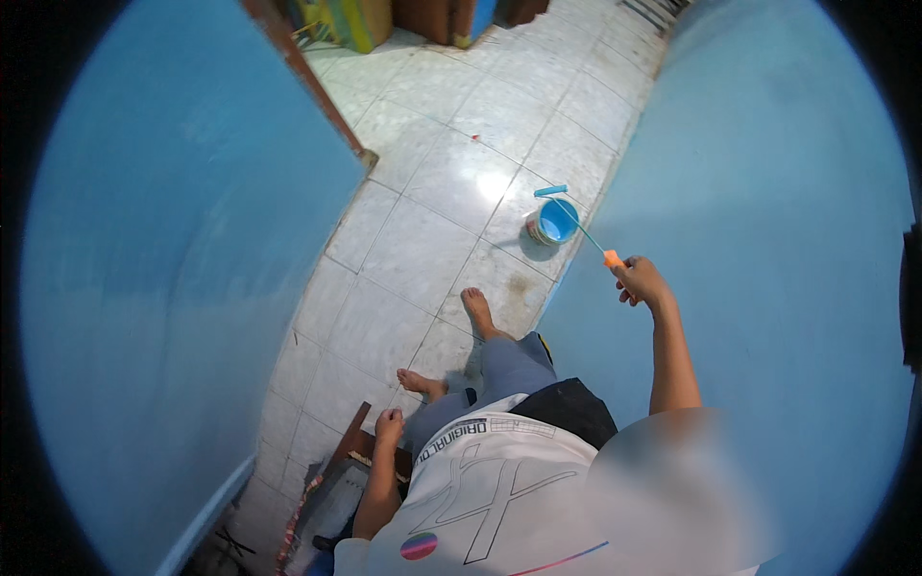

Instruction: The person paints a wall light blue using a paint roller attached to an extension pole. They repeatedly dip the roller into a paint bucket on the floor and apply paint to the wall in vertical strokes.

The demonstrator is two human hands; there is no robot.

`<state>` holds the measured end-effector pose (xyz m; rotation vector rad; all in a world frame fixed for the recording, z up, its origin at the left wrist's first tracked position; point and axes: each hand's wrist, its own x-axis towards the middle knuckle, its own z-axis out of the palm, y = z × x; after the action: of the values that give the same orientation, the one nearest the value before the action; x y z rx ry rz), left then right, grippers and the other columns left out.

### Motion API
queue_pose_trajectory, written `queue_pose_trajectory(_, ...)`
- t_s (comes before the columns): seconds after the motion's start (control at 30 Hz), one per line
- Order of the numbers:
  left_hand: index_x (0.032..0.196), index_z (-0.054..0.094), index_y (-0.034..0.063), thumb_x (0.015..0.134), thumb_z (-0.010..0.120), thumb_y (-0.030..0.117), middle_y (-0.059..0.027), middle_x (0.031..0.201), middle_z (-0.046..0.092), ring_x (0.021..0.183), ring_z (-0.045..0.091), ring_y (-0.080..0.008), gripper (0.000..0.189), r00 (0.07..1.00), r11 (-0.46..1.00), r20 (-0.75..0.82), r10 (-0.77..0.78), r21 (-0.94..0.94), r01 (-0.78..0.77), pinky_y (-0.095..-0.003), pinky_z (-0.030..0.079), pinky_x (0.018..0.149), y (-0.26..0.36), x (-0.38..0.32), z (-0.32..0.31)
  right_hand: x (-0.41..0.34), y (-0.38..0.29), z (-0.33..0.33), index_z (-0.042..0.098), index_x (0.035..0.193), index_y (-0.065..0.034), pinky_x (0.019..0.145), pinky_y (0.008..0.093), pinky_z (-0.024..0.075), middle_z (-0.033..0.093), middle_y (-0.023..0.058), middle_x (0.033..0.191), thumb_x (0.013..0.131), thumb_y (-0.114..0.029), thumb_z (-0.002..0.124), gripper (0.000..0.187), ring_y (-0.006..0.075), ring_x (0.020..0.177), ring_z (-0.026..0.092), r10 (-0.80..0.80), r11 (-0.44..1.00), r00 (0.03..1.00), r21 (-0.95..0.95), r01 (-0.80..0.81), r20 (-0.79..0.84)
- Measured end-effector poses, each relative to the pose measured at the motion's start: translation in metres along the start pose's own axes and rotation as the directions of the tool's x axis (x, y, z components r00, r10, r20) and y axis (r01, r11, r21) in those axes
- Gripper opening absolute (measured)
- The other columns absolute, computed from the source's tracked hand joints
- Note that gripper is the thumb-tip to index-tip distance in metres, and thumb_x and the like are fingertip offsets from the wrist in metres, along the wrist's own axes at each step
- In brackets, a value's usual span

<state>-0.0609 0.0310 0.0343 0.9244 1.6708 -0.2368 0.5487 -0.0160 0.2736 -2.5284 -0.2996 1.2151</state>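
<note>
My right hand [639, 279] is closed around the orange handle of a small paint roller [551, 191]. Its thin rod reaches across the bucket's mouth, and the blue roller head appears just beyond the far rim. A paint bucket [534, 227] with light blue paint inside stands on the floor by the right wall. Whether the roller touches the bucket cannot be told. My left hand [390, 426] hangs low beside my body with its fingers curled, and nothing shows in it.
Blue walls [756, 216] flank a passage of white floor tiles [403, 237]. A brown door frame edge [324, 93] ends the left wall. Wooden furniture [425, 21] stands at the far end. Below my left hand is a brown wooden piece [353, 435]. A small red scrap [475, 137] lies ahead.
</note>
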Motion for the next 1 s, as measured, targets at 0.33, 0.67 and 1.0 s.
queue_pose_trajectory(0.33,0.103,0.061,0.0011,0.095,0.056,0.034,-0.0081,0.088,0.065,0.077,0.066,-0.0167,0.035,0.998,0.985,0.022,0.054,0.162,-0.057,-0.0294,0.050,0.057,0.084,-0.003,0.009,0.101,0.076,-0.008,0.059,0.078,0.0080,0.048,0.0352,0.0545,0.062,0.0160,0.070,0.090,-0.032,0.064,0.043,0.0237,0.057,0.064,0.197,0.966,0.975,0.152,-0.211,0.098)
queue_pose_trajectory(0.67,0.105,0.064,0.0017,0.096,0.054,0.032,-0.0073,0.089,0.068,0.078,0.067,-0.0165,0.033,0.995,0.947,0.052,0.087,0.306,-0.099,-0.0289,0.050,0.061,0.139,-0.015,0.023,0.253,0.129,0.068,0.057,0.080,0.0113,0.045,0.0361,0.0512,0.062,0.0205,0.073,0.093,-0.034,0.056,0.048,0.0240,0.054,0.062,0.249,0.937,0.957,0.215,-0.276,0.147)
queue_pose_trajectory(1.0,0.104,0.065,0.0017,0.097,0.054,0.032,-0.0069,0.085,0.068,0.075,0.066,-0.0143,0.033,0.991,0.888,0.046,0.127,0.440,-0.134,-0.0282,0.050,0.064,0.187,-0.044,0.033,0.301,0.107,0.103,0.065,0.084,0.0088,0.052,0.0379,0.0533,0.068,0.0193,0.072,0.097,-0.040,0.050,0.052,0.0269,0.058,0.067,0.322,0.937,0.943,0.114,-0.330,0.084)
